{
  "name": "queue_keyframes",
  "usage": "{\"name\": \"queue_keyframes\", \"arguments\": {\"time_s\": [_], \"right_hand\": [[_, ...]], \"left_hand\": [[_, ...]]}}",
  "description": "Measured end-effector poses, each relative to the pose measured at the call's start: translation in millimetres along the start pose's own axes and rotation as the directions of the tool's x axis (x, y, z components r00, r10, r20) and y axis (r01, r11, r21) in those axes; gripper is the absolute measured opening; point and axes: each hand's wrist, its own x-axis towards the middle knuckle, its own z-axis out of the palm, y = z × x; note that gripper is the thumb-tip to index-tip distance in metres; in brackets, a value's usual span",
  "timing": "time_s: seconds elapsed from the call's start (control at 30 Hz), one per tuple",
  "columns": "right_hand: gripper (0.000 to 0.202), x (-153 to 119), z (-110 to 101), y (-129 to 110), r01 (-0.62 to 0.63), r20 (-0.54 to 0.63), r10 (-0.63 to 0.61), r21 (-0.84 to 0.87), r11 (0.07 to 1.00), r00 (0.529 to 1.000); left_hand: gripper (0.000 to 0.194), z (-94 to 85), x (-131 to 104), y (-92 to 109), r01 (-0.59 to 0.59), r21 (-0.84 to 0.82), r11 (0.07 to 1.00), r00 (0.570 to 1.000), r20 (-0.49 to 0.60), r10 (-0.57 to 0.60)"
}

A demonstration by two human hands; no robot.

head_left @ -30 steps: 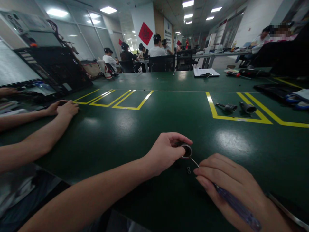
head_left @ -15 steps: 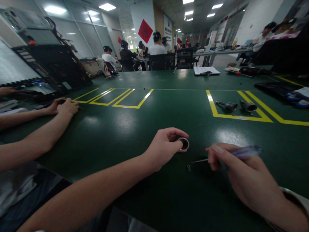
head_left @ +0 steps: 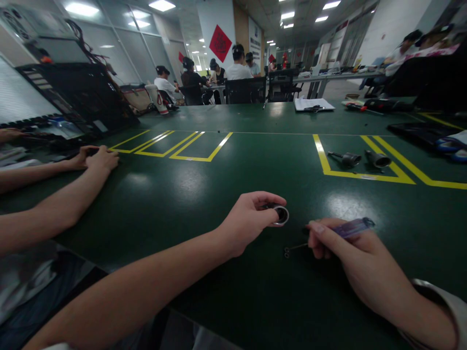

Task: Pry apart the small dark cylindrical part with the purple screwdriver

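Observation:
My left hand [head_left: 250, 218] grips a hollow metal cylinder [head_left: 282, 216] between thumb and fingers, its round open end facing right. Most of that part is hidden by the fingers. In my right hand [head_left: 359, 255] is a screwdriver [head_left: 352, 227] with a translucent purple handle, held like a pen. Its thin shaft points left and down, and the tip is at or close to two tiny rings [head_left: 286, 253] lying on the green tabletop [head_left: 204, 204]. A small dark piece shows by the right fingertips, too unclear to name.
Two metal parts, one with a shaft [head_left: 348, 159] and one like a cup [head_left: 378, 158], lie inside a yellow tape outline [head_left: 365, 178]. Another person's hands [head_left: 98, 158] work at the left edge. Papers [head_left: 314, 105] lie farther back, beside a black case [head_left: 412, 131] at right.
My right hand has moved slightly left, bringing the screwdriver tip to the tiny rings. My left hand keeps its hold on the cylinder, with its open end tilted up a little.

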Motion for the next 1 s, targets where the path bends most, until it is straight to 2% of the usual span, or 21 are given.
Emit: {"name": "queue_keyframes", "arguments": {"time_s": [0.07, 0.17, 0.23, 0.3, 0.43, 0.57, 0.83, 1.0], "right_hand": [[0.034, -3.3, 1.4, -3.3, 0.162, 0.014, -0.161, -0.114, 0.980, 0.987], [0.022, -9.5, 3.7, -7.2, 0.437, 0.102, -0.425, -0.235, 0.868, 0.899], [0.015, -13.2, 4.3, -8.5, 0.550, 0.173, -0.522, -0.286, 0.784, 0.835], [0.013, -15.8, 3.7, -9.0, 0.609, 0.207, -0.574, -0.330, 0.721, 0.792], [0.014, -17.9, 0.8, -7.9, 0.650, 0.194, -0.634, -0.407, 0.642, 0.748], [0.020, -17.2, 0.2, -4.8, 0.661, 0.158, -0.674, -0.447, 0.603, 0.721], [0.022, -14.7, 3.1, -3.7, 0.637, 0.155, -0.653, -0.471, 0.611, 0.741], [0.020, -15.3, 3.7, -5.5, 0.629, 0.141, -0.653, -0.477, 0.614, 0.744]], "left_hand": [[0.025, -0.2, 0.6, -1.1, -0.006, -0.001, 1.000, 1.000, -0.001, 0.006], [0.025, 0.0, 1.5, -2.2, -0.027, 0.000, 1.000, 0.999, -0.018, 0.027], [0.028, 0.2, 1.8, -2.1, -0.042, 0.032, 0.999, 0.998, -0.042, 0.044], [0.031, -0.3, 1.8, -1.9, -0.052, 0.091, 0.995, 0.996, -0.064, 0.058], [0.034, -2.9, 1.8, -3.1, -0.073, 0.166, 0.983, 0.995, -0.049, 0.082], [0.036, -3.5, 1.5, -4.8, -0.071, 0.197, 0.978, 0.997, -0.025, 0.077], [0.033, -0.3, -2.9, -3.0, -0.064, 0.230, 0.971, 0.998, 0.006, 0.064], [0.024, -4.2, -1.8, -6.8, -0.138, 0.254, 0.957, 0.990, 0.057, 0.128]]}}
